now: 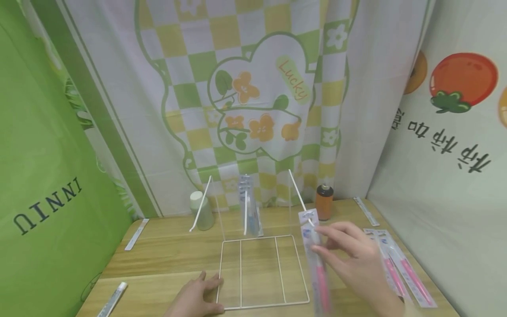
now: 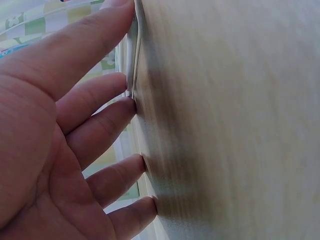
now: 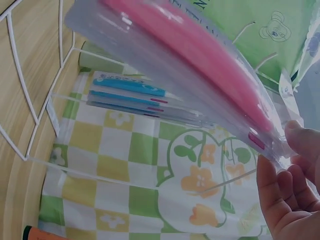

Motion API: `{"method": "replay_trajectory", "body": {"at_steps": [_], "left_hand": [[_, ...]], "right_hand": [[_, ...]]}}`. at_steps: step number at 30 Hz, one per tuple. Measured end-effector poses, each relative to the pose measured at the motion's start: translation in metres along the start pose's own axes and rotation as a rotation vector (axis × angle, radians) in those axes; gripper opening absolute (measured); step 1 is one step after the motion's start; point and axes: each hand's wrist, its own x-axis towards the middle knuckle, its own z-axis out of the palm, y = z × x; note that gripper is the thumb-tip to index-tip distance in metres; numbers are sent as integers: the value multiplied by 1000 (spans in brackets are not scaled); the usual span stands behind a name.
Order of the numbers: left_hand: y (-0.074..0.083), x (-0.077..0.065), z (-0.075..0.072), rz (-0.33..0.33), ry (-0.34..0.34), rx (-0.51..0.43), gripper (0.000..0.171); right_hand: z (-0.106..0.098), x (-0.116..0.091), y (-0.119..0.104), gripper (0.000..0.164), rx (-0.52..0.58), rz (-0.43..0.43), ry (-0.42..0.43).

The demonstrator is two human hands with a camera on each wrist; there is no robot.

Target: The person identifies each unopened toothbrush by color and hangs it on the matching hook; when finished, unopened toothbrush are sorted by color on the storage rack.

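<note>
My right hand point(image 1: 354, 259) pinches a packaged toothbrush point(image 1: 322, 284) with a pink handle near the top of its pack. The pack's holed top end overlaps the tip of the right-hand hook point(image 1: 298, 190) of a white wire rack point(image 1: 240, 273). In the right wrist view the pink-handled toothbrush point(image 3: 200, 60) slants across, with thumb and fingertips at its end. My left hand point(image 1: 196, 296) rests at the front left corner of the rack's base. Its extended fingers point(image 2: 107, 127) touch the table and the wire in the left wrist view.
Several blue packaged toothbrushes point(image 1: 248, 202) hang on the middle hook. Two pink packs point(image 1: 412, 275) lie at the right. A pale white-capped bottle point(image 1: 204, 213) and an orange-brown bottle point(image 1: 325, 204) stand behind. Narrow strips point(image 1: 136, 234) and a tube point(image 1: 112, 299) lie at the left.
</note>
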Motion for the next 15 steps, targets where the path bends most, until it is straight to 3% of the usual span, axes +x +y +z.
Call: {"method": "replay_trajectory", "body": {"at_steps": [7, 15], "left_hand": [[0, 0, 1, -8, 5, -4, 82], [-2, 0, 1, -7, 6, -5, 83]], "right_hand": [[9, -1, 14, 41, -25, 4, -25], [29, 1, 42, 42, -71, -35, 32]]}}
